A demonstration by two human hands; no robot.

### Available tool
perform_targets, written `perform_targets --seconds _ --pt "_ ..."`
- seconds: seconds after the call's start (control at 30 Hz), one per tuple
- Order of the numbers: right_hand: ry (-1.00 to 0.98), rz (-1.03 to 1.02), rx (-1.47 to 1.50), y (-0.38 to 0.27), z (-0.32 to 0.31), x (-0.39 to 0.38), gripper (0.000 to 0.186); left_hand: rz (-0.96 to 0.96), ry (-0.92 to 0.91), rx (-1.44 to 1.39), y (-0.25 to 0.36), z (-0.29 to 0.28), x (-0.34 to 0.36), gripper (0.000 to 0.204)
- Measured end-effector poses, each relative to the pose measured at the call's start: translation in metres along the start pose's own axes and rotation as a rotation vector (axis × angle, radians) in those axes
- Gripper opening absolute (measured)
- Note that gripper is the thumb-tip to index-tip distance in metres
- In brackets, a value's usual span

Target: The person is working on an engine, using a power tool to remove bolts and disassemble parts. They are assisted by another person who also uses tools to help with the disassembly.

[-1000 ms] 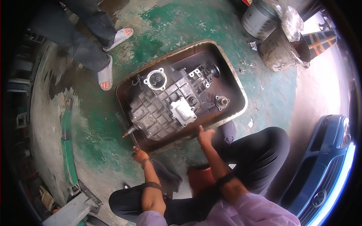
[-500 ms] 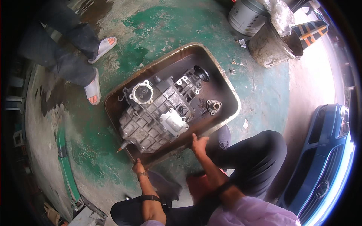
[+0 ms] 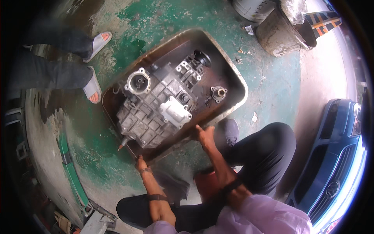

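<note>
A worn rectangular metal pan (image 3: pixel 242 93) holds a grey cast gearbox housing (image 3: pixel 144 124), which has a round open port at its upper left, a pale cover plate (image 3: pixel 175 112) and a black flange (image 3: pixel 202 58) at the far end. A small flanged part (image 3: pixel 219 94) lies separately at the pan's right. My left hand (image 3: pixel 140 163) is closed on the pan's near left corner, below the housing's protruding shaft. My right hand (image 3: pixel 204 134) grips the near long edge; its lower fingers are hidden.
Another person's sandalled feet (image 3: pixel 92 87) stand at upper left. Buckets (image 3: pixel 272 37) and an orange-striped object (image 3: pixel 323 23) are at upper right. A blue car bumper (image 3: pixel 327 163) lies right. A green metal arm (image 3: pixel 74 181) lies at lower left. My bent legs flank a red object (image 3: pixel 204 183).
The pan and both my hands appear further left in the view, with the pan slightly higher than half a second ago. The other person's feet also appear further left; my hands stay on the pan.
</note>
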State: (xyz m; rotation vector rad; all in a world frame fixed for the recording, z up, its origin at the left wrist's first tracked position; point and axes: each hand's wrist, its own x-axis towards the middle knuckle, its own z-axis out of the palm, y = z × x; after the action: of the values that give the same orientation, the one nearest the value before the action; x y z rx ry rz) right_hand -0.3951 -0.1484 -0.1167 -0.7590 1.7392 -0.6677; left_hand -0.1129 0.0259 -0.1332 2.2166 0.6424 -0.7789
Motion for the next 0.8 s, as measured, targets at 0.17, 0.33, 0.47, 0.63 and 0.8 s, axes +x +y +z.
perform_targets --seconds 0.17,0.33,0.47,0.63,0.8 --pt "-0.092 0.031 -0.015 0.011 0.008 0.016 0.049 0.057 -0.102 0.046 0.012 0.013 0.006 0.038" --pt "-0.024 -0.197 0.0 0.03 0.033 0.037 0.045 0.266 -0.303 -0.145 0.019 0.025 0.033 0.04" --pt "-0.155 0.07 0.209 0.019 0.046 0.038 0.028 0.348 -0.451 -0.041 0.024 0.024 0.063 0.042" --pt "-0.464 -0.033 -0.018 -0.018 0.02 0.055 0.05 0.484 -0.359 0.293 0.047 -0.005 0.036 0.054" --pt "-0.243 -0.315 -0.349 0.145 0.02 -0.017 0.045 0.619 -0.33 0.179 0.076 -0.069 -0.027 0.062"
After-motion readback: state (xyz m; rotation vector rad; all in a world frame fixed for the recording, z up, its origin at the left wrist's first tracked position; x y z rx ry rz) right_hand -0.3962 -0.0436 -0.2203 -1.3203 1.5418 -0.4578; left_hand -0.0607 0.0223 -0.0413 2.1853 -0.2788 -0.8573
